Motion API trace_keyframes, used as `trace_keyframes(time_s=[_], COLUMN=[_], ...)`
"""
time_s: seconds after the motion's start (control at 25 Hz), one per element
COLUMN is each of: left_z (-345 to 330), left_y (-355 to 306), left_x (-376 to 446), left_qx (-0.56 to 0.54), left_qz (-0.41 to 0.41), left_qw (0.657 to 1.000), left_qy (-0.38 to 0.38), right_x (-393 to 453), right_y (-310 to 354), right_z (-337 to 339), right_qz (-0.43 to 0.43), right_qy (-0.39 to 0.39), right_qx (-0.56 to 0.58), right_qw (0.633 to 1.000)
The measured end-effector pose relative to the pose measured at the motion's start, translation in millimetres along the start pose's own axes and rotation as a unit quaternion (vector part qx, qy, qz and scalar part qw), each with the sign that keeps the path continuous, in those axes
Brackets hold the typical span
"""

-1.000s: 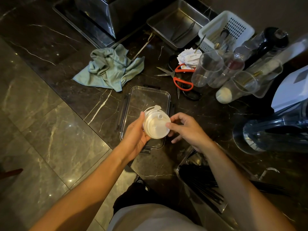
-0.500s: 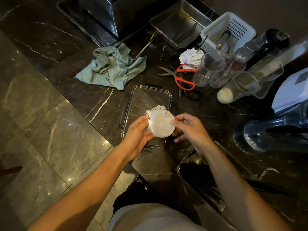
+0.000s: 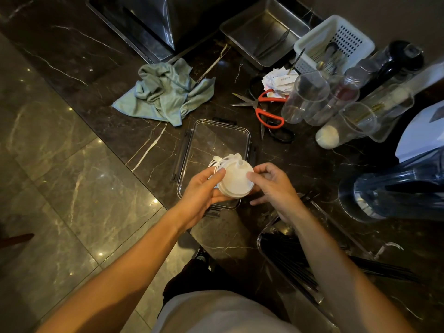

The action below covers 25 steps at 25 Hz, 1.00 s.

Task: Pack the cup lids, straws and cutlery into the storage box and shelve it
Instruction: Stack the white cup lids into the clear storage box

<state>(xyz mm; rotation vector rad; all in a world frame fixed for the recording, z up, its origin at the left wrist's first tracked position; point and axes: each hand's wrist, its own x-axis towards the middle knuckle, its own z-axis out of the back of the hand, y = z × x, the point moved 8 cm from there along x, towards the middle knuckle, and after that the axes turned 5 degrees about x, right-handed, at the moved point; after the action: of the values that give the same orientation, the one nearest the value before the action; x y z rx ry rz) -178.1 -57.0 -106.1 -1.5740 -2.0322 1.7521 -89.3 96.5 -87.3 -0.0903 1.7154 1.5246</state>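
Observation:
A stack of white cup lids (image 3: 234, 179) is held over the near end of a clear rectangular storage box (image 3: 217, 138) that lies on the dark marble counter. My left hand (image 3: 204, 191) grips the stack from the left and below. My right hand (image 3: 272, 186) touches the stack's right edge with thumb and forefinger, its other fingers curled. A clear tray of black straws (image 3: 288, 263) sits at the counter's near edge, partly hidden by my right forearm. A white slotted basket (image 3: 336, 42) with metal cutlery stands at the back right.
A green cloth (image 3: 165, 92) lies crumpled to the left of the box. Red-handled scissors (image 3: 266, 109), paper slips, clear cups (image 3: 305, 97), a steel pan (image 3: 264, 30) and a blender jug (image 3: 396, 188) crowd the right side. The counter edge drops to a tiled floor at left.
The lid stack has tilted so its flat face turns up towards me, and both hands have shifted slightly right and away with it over the box.

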Motion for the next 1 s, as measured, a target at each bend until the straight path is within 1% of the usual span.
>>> trace_keyframes(time_s=[0.28,0.4,0.56,0.68,0.92,1.0], left_z=[9,3,-4,-6,3,8], left_y=[-2,-8,-16,-13,2,4], left_x=[1,1,2,5,7,7], left_qx=[0.074,0.136,0.17,0.139,0.109,0.12], left_qz=[-0.004,-0.031,-0.069,-0.064,-0.032,-0.036], left_qw=[0.997,0.99,0.983,0.988,0.993,0.992], left_qy=[-0.034,-0.034,-0.023,-0.002,-0.017,-0.034], right_x=[0,-1,-1,2,7,8], right_y=[-1,1,4,6,-6,-11], right_z=[-1,-3,-3,0,-3,-4], right_qz=[0.023,0.042,0.063,0.078,0.031,0.022], right_qy=[0.012,0.017,0.005,-0.011,-0.013,-0.023], right_qx=[-0.014,-0.028,-0.024,-0.027,-0.001,-0.006], right_qw=[1.0,0.999,0.998,0.997,0.999,0.999])
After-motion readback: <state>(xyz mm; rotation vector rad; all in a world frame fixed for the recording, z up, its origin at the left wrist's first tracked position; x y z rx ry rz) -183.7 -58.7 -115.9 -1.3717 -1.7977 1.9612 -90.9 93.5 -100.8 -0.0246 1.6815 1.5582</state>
